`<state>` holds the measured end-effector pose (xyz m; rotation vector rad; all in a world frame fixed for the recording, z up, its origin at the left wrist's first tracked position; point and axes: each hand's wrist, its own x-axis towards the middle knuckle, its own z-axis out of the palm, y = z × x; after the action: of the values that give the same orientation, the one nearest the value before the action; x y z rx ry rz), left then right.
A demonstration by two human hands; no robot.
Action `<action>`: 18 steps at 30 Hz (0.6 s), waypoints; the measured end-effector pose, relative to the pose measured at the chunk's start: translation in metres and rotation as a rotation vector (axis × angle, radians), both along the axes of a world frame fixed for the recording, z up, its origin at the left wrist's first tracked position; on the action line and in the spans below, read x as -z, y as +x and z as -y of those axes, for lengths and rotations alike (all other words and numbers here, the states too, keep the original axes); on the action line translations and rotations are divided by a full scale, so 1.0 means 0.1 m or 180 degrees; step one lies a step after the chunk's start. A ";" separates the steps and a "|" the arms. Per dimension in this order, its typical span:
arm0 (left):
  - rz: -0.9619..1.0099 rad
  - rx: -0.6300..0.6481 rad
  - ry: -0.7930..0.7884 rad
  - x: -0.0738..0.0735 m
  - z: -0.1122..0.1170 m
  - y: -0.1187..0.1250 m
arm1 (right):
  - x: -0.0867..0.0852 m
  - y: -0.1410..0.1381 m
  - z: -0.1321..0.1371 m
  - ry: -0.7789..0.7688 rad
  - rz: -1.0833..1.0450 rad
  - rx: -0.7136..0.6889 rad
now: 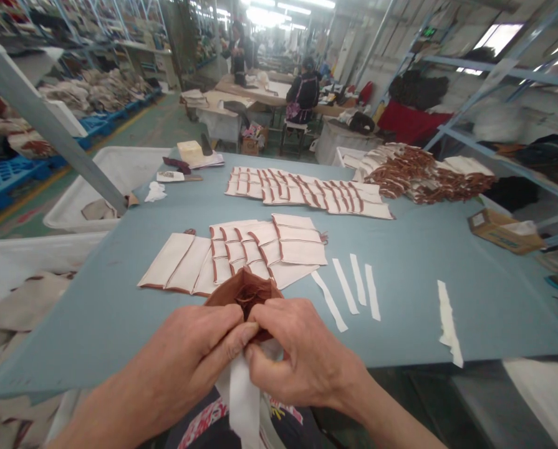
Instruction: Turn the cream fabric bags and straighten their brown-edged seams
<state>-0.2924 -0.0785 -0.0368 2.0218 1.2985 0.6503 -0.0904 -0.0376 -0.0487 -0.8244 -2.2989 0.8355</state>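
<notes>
My left hand (pixel 204 346) and my right hand (pixel 297 349) meet at the table's near edge, both pinching the rim of a brown fabric pouch (pixel 227 288). The pouch's mouth gapes upward and shows a dark, wrinkled inside. From under my fingers a white strip (pixel 244 399) hangs down toward my lap; whether it is fixed to the pouch is hidden. Just beyond lie overlapping cream fabric panels (pixel 302 240) with brown trim. Several loose white strips (pixel 345 285) rest to the right of them.
A blue-topped table (pixel 400 262) spreads ahead. Farther back lies a row of cream panels (pixel 302 190), with a heap of brown-edged pieces (pixel 414 171) at right. A cardboard box (pixel 505 231) sits at the right edge. White bins (pixel 120 159) stand left. Two people work in the background.
</notes>
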 end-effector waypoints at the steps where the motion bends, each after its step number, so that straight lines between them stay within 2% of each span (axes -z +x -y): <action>1: 0.0137 -0.0047 -0.0126 0.02 0.00 0.03 | 0.00 0.01 0.01 -0.0080 -0.0024 -0.0009; 5: 0.0884 -0.0112 -0.0781 0.15 0.00 0.07 | -0.03 0.09 0.02 -0.0546 -0.0162 -0.0137; 9: 0.1553 -0.0320 -0.1323 0.33 0.03 0.05 | -0.04 0.15 -0.06 -0.1477 -0.0379 -0.0564; 13: 0.2044 -0.0228 -0.1831 0.43 0.04 0.04 | 0.07 0.15 -0.13 -0.1880 -0.0687 -0.0785; 18: 0.2179 0.0000 -0.1972 0.44 0.02 -0.02 | 0.23 0.07 -0.09 -0.2725 -0.1007 -0.0929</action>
<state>-0.2946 -0.0806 -0.0806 1.1480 0.9219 0.7363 -0.0829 -0.0289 -0.0722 -0.6097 -1.7626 1.9902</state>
